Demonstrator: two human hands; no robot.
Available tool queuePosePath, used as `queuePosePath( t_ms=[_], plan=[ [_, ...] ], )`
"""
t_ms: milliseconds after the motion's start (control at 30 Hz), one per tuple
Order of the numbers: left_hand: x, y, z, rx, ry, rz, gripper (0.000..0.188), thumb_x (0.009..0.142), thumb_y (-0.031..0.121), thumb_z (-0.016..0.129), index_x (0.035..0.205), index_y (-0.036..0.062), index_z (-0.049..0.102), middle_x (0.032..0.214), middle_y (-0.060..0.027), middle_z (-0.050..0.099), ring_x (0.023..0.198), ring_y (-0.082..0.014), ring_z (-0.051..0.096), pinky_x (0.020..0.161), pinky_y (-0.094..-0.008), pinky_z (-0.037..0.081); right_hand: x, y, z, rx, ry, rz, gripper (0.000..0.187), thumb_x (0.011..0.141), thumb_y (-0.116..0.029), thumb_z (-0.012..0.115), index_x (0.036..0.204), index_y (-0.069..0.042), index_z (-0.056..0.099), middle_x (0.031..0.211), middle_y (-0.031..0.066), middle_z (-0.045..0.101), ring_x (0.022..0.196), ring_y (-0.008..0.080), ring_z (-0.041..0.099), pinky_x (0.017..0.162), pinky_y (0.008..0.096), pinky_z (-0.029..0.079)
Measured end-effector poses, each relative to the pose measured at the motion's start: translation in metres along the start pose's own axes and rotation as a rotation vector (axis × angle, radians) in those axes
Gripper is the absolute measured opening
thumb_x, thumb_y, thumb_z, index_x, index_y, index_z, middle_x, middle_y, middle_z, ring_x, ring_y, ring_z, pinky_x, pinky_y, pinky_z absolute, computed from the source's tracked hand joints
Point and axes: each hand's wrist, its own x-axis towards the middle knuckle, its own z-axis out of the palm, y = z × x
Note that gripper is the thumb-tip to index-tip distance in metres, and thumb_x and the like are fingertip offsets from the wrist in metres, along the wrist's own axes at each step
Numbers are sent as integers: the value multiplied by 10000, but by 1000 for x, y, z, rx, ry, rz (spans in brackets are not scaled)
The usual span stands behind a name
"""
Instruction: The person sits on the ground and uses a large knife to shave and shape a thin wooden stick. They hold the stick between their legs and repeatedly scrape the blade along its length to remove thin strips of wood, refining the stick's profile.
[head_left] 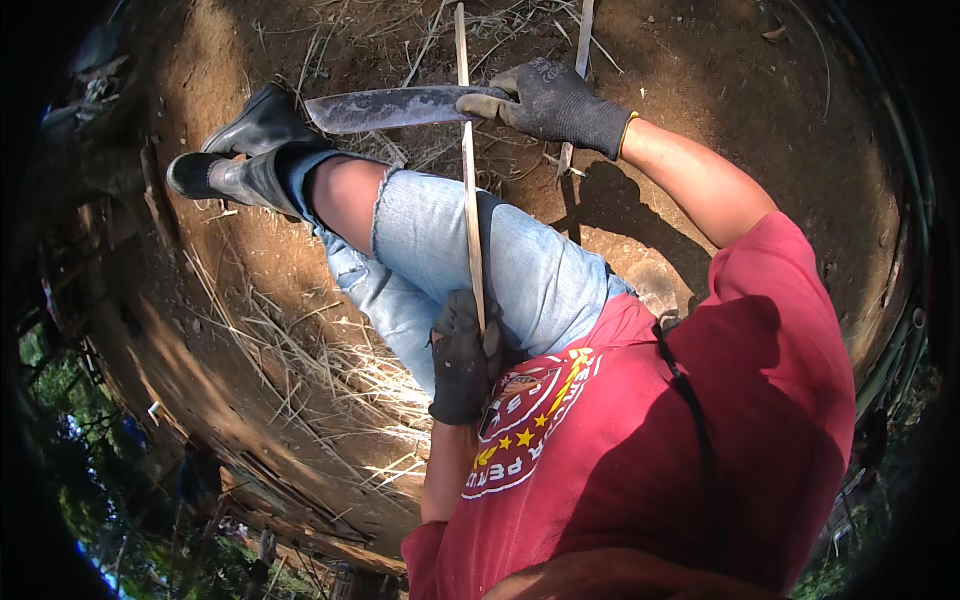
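Observation:
My gloved right hand is closed round the handle end of a machete. Its broad dark blade points left and crosses a long, thin, pale wooden strip near the strip's far part. Thumb and fingers of that hand lie close to where blade and strip meet. Against my lap, my gloved left hand grips the near end of the strip, with some of its fingers hidden from view. From there the strip runs away from me over my jeans and past the blade.
A second wooden strip or stake stands beyond my right hand. Pale shavings litter the dirt ground on the left. My black boots stretch out to the left. Green plants show at the lower left rim.

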Motion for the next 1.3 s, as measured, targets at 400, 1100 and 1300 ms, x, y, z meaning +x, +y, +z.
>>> queuePosePath(
  t_ms=[400, 1100, 1300],
  plan=[
    [2, -19, -1, 364, 10, 271, 44, 930, 3, 515, 963, -10, 542, 819, -116, 564, 680, -254, 555, 610, -366, 437, -2, 15, 22, 92, 87, 69, 810, 838, -819, 484, 1101, -94, 733, 728, 153, 671, 762, 289, 698, 778, 483, 529],
    [4, -15, -1, 510, -1, 449, 147, 846, -29, 535, 992, -21, 515, 828, -165, 539, 713, -357, 561, 632, -428, 437, -31, 7, 27, 110, -44, -100, 552, 965, -598, 505, 964, -99, 738, 744, 189, 656, 730, 381, 656, 661, 444, 513],
    [3, -28, -3, 353, 15, 222, 80, 917, 45, 516, 971, -13, 531, 815, -127, 547, 659, -258, 557, 575, -378, 430, -53, -21, 5, -1, -222, -181, 572, 953, -611, 523, 928, -79, 732, 722, 180, 651, 698, 346, 659, 683, 424, 518]
  ],
)
